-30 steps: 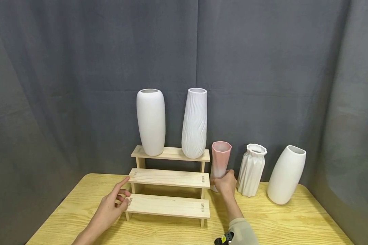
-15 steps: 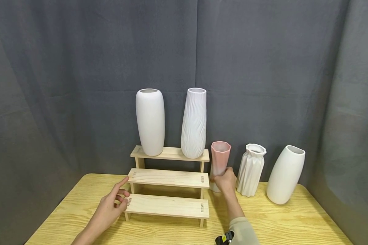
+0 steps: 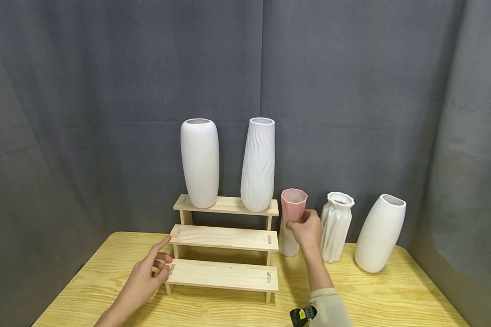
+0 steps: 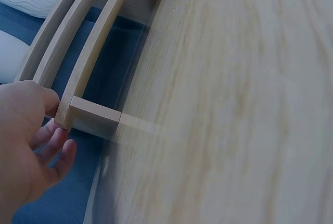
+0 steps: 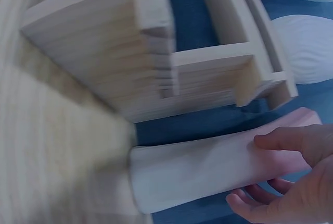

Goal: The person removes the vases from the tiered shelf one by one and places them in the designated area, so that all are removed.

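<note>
Your right hand [image 3: 308,229] is curled around the upper part of the tall faceted ceramic vase [image 3: 288,240], pink at the rim and fading to white below; your thumb lies on its near side. That vase stands upright on the light wood-grain desk [image 3: 352,299], just beside the right end of the three-tier pale wooden stand [image 3: 222,237]. Your left hand [image 3: 145,274] is at the stand's left end, thumb and forefinger spread apart by the lower two boards, the other fingers loosely bent.

On the top board you have two vases: a smooth white ceramic one [image 3: 200,163] on the left and a white one with wavy ridges [image 3: 258,165] on the right. To the right of your right hand, a pleated white vase with a scalloped rim [image 3: 335,231] and a smooth white vase with an oval mouth [image 3: 379,234] stand on the desk, apart from each other.
</note>
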The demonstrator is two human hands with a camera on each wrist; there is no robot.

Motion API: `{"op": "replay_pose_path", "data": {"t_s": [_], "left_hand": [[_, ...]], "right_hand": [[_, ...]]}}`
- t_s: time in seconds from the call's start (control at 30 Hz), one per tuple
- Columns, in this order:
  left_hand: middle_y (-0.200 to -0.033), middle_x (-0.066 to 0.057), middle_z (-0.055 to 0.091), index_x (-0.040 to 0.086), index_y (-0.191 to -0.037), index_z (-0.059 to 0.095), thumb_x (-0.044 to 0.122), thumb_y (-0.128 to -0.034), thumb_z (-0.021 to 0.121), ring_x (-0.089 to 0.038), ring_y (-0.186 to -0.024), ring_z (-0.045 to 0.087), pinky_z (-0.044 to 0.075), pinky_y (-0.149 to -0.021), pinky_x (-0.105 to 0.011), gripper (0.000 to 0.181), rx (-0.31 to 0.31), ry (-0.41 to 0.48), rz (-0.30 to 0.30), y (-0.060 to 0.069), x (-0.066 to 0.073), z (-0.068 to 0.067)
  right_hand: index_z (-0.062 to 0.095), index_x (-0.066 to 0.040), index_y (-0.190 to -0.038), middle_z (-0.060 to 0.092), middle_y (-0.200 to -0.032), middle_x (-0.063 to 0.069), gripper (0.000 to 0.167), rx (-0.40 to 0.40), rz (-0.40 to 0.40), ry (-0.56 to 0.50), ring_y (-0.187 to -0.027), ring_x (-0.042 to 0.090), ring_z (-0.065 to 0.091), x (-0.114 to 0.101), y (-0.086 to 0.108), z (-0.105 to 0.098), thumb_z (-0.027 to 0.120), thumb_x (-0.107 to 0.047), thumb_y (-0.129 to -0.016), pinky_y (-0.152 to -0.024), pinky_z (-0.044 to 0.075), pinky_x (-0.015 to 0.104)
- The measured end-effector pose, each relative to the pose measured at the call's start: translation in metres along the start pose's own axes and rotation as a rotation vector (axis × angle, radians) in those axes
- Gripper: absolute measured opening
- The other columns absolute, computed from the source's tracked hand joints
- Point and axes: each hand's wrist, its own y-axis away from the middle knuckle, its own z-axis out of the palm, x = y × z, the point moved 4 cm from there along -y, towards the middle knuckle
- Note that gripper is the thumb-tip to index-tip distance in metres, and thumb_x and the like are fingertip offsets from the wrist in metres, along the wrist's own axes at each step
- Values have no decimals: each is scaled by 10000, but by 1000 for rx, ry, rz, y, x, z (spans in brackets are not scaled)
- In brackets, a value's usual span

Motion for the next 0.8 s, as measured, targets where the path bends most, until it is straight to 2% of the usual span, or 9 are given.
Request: {"op": "replay_pose_path", "data": {"t_s": [0.33,0.57,0.8], "left_hand": [[-1057,-20,641,248,-1581,374,-79,-934,648,-138,-814,602,527,-635,-276,775,1,5,2,0,0,1],[-1062,-22,641,232,-1581,374,-78,-938,642,-137,-813,598,533,-642,-281,762,6,1,19,0,1,1],[-1061,-14,638,239,-1578,378,-79,-935,640,-139,-817,601,532,-641,-280,764,7,1,10,0,1,1]], "right_hand": [[543,116,-1283,650,-1134,304,549,0,-1,-78,-1014,403,656,-30,1,-23,747,22,-782,-871,520,484],[579,98,-1258,666,-1124,286,497,21,-31,-121,-1012,389,669,-47,3,-36,745,14,-797,-855,527,445],[622,68,-1238,684,-1105,243,471,41,-49,-115,-994,349,678,-58,6,-42,766,-13,-797,-816,524,398]]}}
